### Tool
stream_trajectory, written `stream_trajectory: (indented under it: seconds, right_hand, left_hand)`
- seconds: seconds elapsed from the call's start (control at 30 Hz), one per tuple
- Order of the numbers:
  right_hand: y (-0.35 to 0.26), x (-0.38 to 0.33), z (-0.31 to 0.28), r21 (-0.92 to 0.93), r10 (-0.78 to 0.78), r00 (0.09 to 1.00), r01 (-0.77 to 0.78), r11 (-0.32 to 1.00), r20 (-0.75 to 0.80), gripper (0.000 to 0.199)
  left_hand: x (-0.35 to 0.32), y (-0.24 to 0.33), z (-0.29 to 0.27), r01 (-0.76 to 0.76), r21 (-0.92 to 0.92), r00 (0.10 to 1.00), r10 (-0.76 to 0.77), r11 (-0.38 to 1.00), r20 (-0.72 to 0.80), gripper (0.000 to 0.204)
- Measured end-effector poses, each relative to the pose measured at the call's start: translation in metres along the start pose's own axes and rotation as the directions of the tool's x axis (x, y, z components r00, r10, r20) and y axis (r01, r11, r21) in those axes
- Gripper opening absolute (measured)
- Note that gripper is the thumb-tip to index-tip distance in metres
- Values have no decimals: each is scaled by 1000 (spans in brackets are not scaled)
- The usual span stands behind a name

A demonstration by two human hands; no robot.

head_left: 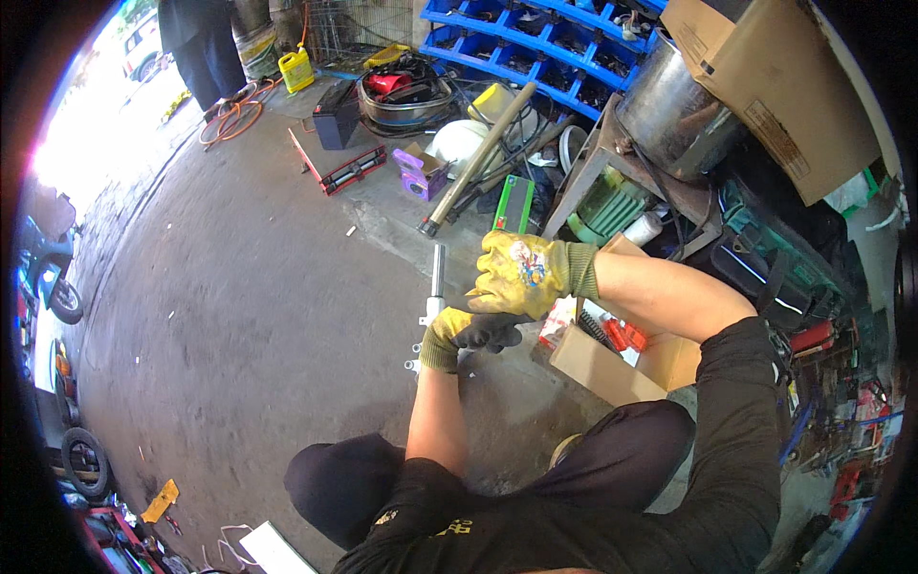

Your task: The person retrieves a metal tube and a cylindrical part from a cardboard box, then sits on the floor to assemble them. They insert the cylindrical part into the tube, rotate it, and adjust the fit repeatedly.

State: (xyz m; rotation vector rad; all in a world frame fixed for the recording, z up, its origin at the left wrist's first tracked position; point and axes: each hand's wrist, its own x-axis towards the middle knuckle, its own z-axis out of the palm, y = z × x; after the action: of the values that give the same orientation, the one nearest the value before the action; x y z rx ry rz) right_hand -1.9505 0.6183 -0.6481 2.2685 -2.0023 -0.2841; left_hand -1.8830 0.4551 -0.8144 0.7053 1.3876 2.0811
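My left hand (461,333), in a yellow and black work glove, is closed around a silver metal tube with side lugs, which looks like a fork leg (437,277). Its bright upper end points away from me, and its lower lugs show beside my wrist. My right hand (519,273), gloved the same way, is curled closed just above and right of the left, the two gloves meeting. Whatever its fingers grip is hidden. Close by on the right sits an open cardboard box (604,371) with red parts (623,335) and a dark coil inside.
Ahead lie a long pole (481,158), a green box (513,204), a purple box (419,174) and a black battery (337,115). Blue parts bins (535,57) stand at the back. A metal drum (674,110) rests on a bench at right. Someone stands far left.
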Motion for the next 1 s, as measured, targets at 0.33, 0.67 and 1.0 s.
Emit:
stream_trajectory:
  seconds: [0.33, 0.67, 1.0]
  right_hand:
    - [-18, -29, 11, 68, 504, 863, -505, 861, 33, 51]
    - [-5, 0, 38, 106, 844, 520, -839, 533, -129, 14]
    - [-24, 9, 29, 172, 830, 525, -814, 554, -187, 16]
  left_hand:
    - [36, -6, 24, 58, 359, 903, 104, 932, -417, 25]
    - [73, -59, 5, 251, 521, 439, 384, 816, -812, 32]
    - [38, -8, 16, -124, 201, 844, 210, 972, -494, 15]
